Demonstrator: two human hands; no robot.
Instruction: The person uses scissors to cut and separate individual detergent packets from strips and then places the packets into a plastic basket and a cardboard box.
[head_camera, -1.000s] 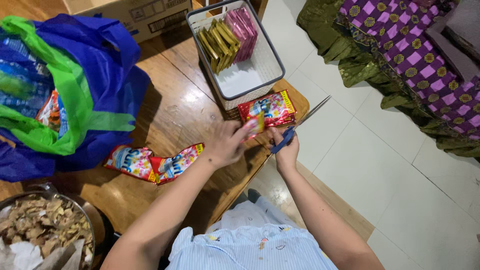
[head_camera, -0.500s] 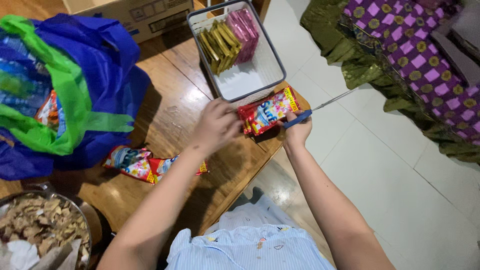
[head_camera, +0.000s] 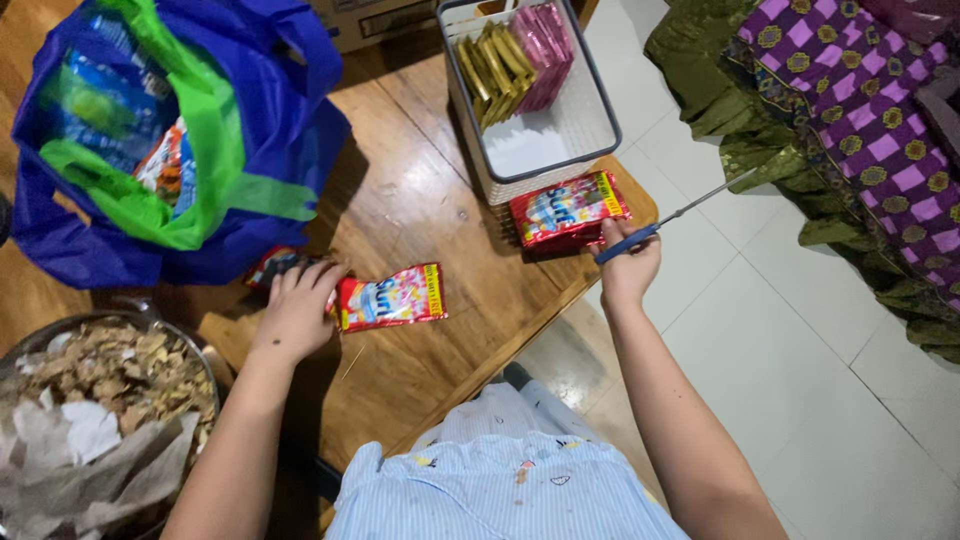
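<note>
Resting palm-down on the wooden table (head_camera: 420, 215), the left hand (head_camera: 298, 312) covered one end of a strip of red sachets (head_camera: 392, 296). Its fingers lay over the strip's left part, so whether they pinched it or only pressed on it could not be told. Another sachet (head_camera: 272, 265) peeked out beyond the fingertips, mostly hidden by the hand and by the bag's shadow.

The right hand (head_camera: 628, 268) was clenched around the blue handles of a pair of scissors (head_camera: 668, 217). The blades pointed out past the table edge over the white tiled floor (head_camera: 800, 340), and they were too thin to show whether they were parted. The handles were largely buried in the fist. Just beside that hand, at the table's corner, lay a small stack of red sachets (head_camera: 567, 208), touching the base of a white basket (head_camera: 590, 120).

Inside the basket stood gold packets (head_camera: 490, 68) and pink packets (head_camera: 545, 42), packed on edge; the basket's far end was cut off by the top of the picture. A blue bag (head_camera: 290, 130) with a green lining sat at the far left, its contents only partly visible as blue and orange wrappers. A cardboard box (head_camera: 375, 18) behind it was almost wholly out of view.

At the lower left a metal bowl (head_camera: 205, 352) held brown scraps and crumpled paper, cropped by the edge. Purple-and-green patterned cloth (head_camera: 850, 110) lay at the upper right, partly out of view.
</note>
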